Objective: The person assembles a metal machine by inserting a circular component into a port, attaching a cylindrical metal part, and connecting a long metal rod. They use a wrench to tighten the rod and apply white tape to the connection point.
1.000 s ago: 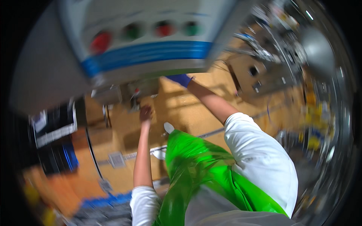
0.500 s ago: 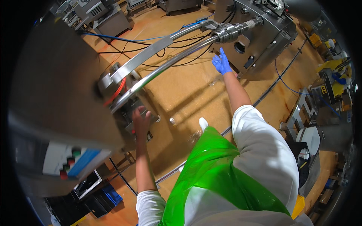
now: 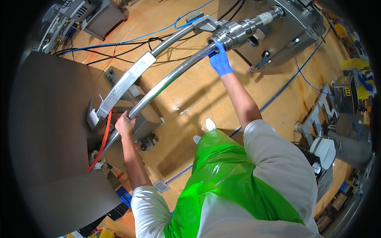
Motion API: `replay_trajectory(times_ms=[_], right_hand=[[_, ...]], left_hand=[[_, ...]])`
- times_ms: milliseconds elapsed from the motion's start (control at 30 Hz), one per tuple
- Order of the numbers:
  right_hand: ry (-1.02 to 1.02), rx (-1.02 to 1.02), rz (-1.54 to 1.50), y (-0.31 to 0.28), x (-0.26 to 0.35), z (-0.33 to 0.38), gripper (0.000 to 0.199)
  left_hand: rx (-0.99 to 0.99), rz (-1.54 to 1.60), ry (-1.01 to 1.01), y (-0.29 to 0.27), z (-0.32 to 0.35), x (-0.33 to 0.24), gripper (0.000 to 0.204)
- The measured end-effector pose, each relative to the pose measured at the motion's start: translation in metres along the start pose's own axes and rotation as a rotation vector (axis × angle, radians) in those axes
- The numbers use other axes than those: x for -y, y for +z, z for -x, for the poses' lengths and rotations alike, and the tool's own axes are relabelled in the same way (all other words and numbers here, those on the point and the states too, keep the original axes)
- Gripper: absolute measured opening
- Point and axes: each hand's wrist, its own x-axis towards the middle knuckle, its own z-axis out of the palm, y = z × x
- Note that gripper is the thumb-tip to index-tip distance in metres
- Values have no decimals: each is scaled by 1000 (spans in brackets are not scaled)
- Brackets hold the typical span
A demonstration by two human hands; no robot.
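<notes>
A long, curved steel pipe (image 3: 168, 81) slants from the machine side at the lower left up to a thick metal coupling (image 3: 229, 36). My bare left hand (image 3: 125, 124) is wrapped round its lower part. My right hand (image 3: 220, 62), in a blue glove, grips the upper end just below the coupling, thumb up along it. Beside the pipe, on its far side, runs a steel support arm (image 3: 129, 83) with a clamp-like bracket (image 3: 204, 24) near the coupling. Behind my left hand hangs an orange hose (image 3: 105, 139).
A large steel cabinet (image 3: 55, 119) fills the left. Beyond the coupling stands a steel machine (image 3: 274, 51). Black and blue cables (image 3: 131, 43) cross the tan floor (image 3: 186, 103). A drain channel (image 3: 281, 91) runs along my right, near a steel frame (image 3: 317, 111) and a white round container (image 3: 323, 152).
My left hand has moved left and closed round the pipe. The right hand has gone up and left from open air onto the pipe's upper end. The view has shifted too.
</notes>
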Motion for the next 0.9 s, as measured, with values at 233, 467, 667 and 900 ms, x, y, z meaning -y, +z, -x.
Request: replay_trajectory(times_ms=[233, 467, 667, 900], right_hand=[[10, -256, 239, 30, 12, -7, 32], [13, -3, 11, 5, 0, 7, 39], [7, 186, -160, -23, -9, -1, 42], [455, 242, 288, -46, 38, 19, 50]], left_hand=[[-39, -73, 38, 8, 9, -2, 30], [-101, -24, 92, 6, 1, 7, 28], [-76, -63, 92, 9, 3, 15, 43], [-124, -72, 87, 15, -1, 1, 31]])
